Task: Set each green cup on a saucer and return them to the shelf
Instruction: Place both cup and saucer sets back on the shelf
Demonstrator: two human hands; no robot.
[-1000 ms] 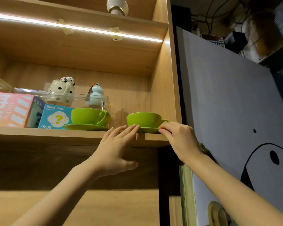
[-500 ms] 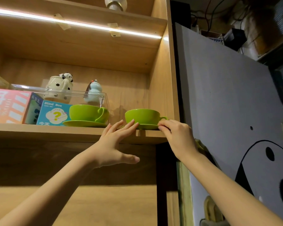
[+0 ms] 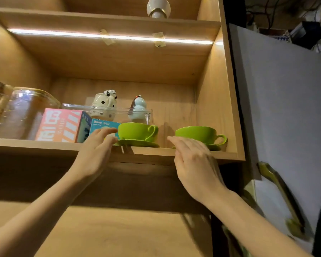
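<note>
Two green cups stand on green saucers on the wooden shelf [image 3: 156, 152]. The left cup [image 3: 135, 131] sits on its saucer [image 3: 139, 143], handle to the right. The right cup [image 3: 196, 134] sits on its saucer [image 3: 214, 147] by the shelf's right wall. My left hand [image 3: 96, 149] reaches up to the left saucer's left rim, fingers extended and touching it. My right hand [image 3: 195, 160] is raised in front of the right saucer, fingers loosely spread, hiding the saucer's front left part.
Behind the left cup stand a blue "Blind Box" carton [image 3: 102, 127], a pink box [image 3: 59, 125], a clear case [image 3: 119, 112] with two figurines, and a glass jar [image 3: 24, 112]. A grey panel [image 3: 285, 101] stands to the right. An LED strip [image 3: 107, 36] runs overhead.
My left hand moved left from the right saucer to the left saucer's rim. My right hand left the right cup's handle side and shifted left in front of that saucer. The view shifted, so more of the shelf's left side shows.
</note>
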